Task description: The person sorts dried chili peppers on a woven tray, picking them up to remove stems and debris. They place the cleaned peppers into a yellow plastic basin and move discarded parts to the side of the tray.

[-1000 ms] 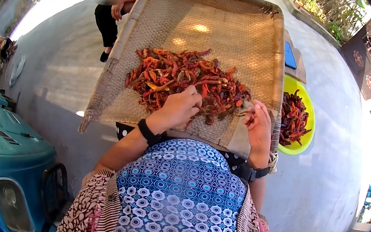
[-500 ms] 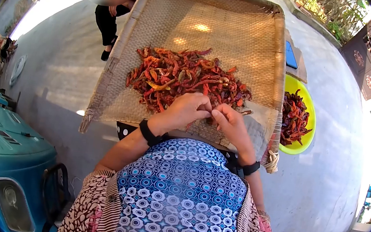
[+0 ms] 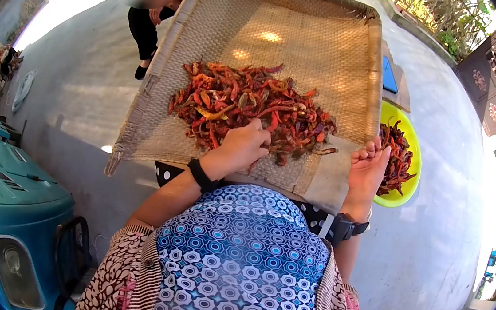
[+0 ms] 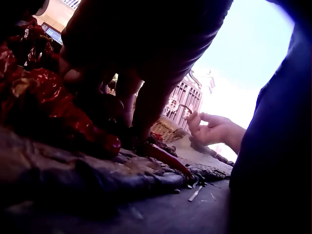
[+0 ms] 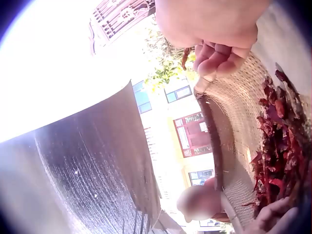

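A heap of dried red chili peppers (image 3: 248, 102) lies on a woven tray (image 3: 311, 45) across the person's lap. At the heap's near edge is the left hand (image 3: 241, 145), its fingers bent down among the peppers. In the dark left wrist view those fingertips meet a red pepper (image 4: 168, 158); I cannot tell whether they grip it. Over the tray's right edge, the right hand (image 3: 367, 169) is raised with its fingers curled. It pinches a thin dried chili pepper (image 5: 185, 57), which sticks out past the fingers in both wrist views.
A yellow-green basin (image 3: 406, 190) with dark red peppers stands right of the tray. Behind it lies a blue flat object (image 3: 387, 76) on cardboard. Another person (image 3: 142, 30) sits at the upper left. A teal vehicle (image 3: 8, 187) fills the lower left.
The right hand came in from the right to meet the left hand at the heap, then moved back out to the tray's right edge beside the basin. The left hand stayed at the heap.
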A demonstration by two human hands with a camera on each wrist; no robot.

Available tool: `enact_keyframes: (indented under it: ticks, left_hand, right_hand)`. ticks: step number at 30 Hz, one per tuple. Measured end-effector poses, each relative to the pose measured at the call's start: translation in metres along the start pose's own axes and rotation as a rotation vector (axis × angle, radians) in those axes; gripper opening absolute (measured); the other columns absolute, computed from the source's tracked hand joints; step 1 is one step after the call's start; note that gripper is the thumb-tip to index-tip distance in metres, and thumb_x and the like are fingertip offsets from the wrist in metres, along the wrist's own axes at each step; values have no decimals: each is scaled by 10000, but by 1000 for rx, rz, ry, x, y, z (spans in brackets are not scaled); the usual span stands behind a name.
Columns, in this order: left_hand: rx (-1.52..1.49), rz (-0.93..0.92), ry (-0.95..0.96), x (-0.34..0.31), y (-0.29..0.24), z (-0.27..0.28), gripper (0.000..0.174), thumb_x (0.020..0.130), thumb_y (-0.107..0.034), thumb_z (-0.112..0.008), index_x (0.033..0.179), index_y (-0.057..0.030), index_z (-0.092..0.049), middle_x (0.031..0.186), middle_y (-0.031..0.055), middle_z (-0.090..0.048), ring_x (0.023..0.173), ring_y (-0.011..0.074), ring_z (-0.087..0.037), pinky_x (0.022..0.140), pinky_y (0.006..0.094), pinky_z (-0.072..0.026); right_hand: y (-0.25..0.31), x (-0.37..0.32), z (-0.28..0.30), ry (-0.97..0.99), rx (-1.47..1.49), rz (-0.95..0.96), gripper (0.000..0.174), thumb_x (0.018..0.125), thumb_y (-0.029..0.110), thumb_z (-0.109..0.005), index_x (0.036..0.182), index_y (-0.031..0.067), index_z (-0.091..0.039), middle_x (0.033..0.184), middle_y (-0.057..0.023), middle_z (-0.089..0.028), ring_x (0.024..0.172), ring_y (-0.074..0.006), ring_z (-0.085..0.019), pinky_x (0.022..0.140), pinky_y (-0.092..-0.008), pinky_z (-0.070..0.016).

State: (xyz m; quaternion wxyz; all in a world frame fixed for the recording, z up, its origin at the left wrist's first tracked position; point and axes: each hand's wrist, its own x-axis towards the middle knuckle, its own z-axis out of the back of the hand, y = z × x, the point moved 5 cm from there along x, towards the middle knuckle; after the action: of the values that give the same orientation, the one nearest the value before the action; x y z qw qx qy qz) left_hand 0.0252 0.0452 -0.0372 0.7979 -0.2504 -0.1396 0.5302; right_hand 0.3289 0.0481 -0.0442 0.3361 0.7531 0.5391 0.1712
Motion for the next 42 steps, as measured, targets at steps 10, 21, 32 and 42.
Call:
enact_keyframes:
  ticks: [10, 21, 32, 42]
  left_hand:
    - [-140, -135, -174, 1, -18, 14, 177, 937, -190, -594, 1047, -55, -625, 948, 94, -624, 868, 298, -622, 745, 379, -494]
    - [-684, 41, 7, 3, -13, 12, 168, 937, -135, -609, 1043, -4, -611, 912, 49, -586, 798, 151, -570, 705, 298, -471]
    - [67, -70, -118, 1, 3, -1, 189, 869, -107, -641, 1055, -101, -613, 971, 84, -529, 835, 278, -596, 701, 408, -487]
    - [-45, -171, -237, -1, -6, 11, 127, 875, -110, -642, 939, -83, -536, 951, 93, -537, 796, 310, -591, 649, 405, -473]
  right_hand:
    - [-59, -47, -66, 580, -848, -229, 268, 979, 256, -586, 1138, 40, -590, 885, -22, -624, 716, -70, -565, 649, -228, -458]
    - [-74, -50, -67, 611, -988, -205, 175, 974, 214, -582, 945, 42, -594, 730, 4, -575, 612, -66, -540, 571, -230, -436]
    - [-4, -3, -5, 160, 85, -153, 331, 1012, 370, -500, 1127, 74, -590, 872, 22, -585, 721, -103, -521, 663, -273, -454]
    - [-56, -44, -52, 441, -537, -274, 263, 999, 263, -532, 1149, 55, -591, 900, -13, -618, 713, -81, -568, 665, -236, -460]
